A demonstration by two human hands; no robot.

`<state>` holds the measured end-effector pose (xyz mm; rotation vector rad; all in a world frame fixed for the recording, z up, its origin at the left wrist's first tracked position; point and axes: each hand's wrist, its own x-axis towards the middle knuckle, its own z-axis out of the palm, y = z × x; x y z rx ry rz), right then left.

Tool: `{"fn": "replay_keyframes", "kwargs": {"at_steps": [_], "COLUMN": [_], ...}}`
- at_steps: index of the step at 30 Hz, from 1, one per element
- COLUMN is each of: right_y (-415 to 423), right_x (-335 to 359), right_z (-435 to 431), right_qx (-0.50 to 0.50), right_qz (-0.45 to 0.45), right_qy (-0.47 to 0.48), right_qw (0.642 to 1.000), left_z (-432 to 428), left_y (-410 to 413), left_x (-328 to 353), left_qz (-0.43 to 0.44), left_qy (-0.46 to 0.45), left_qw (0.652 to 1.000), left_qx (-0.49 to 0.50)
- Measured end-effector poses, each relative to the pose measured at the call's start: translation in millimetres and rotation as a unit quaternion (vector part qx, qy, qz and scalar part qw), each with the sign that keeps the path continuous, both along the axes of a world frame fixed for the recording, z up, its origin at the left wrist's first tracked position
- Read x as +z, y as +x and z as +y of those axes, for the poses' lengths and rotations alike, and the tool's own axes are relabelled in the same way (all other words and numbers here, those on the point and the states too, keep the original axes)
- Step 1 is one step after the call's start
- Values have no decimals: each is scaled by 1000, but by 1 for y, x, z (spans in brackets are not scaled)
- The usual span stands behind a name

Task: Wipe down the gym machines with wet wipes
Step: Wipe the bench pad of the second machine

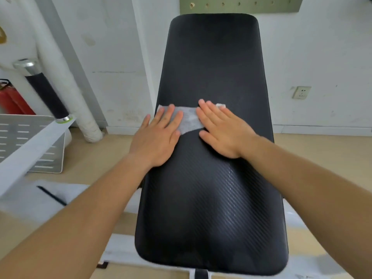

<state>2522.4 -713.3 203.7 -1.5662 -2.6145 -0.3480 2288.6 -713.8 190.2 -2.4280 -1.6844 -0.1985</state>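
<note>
A black padded bench back (pixel 213 67) with a woven texture fills the middle of the view, tilted up toward the wall. A pale grey wet wipe (pixel 190 119) lies spread flat across its middle. My left hand (pixel 159 137) presses the wipe's left part with straight fingers, near the pad's left edge. My right hand (pixel 221 129) lies flat on the wipe's right part, fingers straight and together. A small white corner of the wipe (pixel 221 106) sticks out beyond my right fingertips.
A black-and-chrome handle bar (pixel 46 91) on a white frame arm (pixel 30 150) stands at left, over a slotted white plate (pixel 12 135). A red fire extinguisher (pixel 10 99) and a white wrapped pipe (pixel 66 77) stand by the wall. A wall socket (pixel 301 92) is at right.
</note>
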Motion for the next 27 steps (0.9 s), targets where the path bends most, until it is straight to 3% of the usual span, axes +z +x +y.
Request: {"fn": "replay_keyframes", "kwargs": {"at_steps": [4,7,14,20,27], "right_y": [0,-7,-19,-5,48], "right_x": [34,38,-21,-71,-69], "right_z": [62,63,-60,-163,-171], "right_qx": [-42,-40,41,22,-36], "right_qz": [-3,1,-12,33,47], "right_qy": [-6,-10,-44,-58,-62], "right_qw": [999,999,998,998,996], "left_z": [64,66,-48,-143,-122], "left_y": [12,14,-1,1,32], "left_x": [31,34,-17,-66,-41], "left_qz": [13,12,15,43,54], "left_qy": [8,1,-6,-12,-34], "left_qw": [1000,1000,999,997,990], "left_qx": [3,2,-42,-66,-129]}}
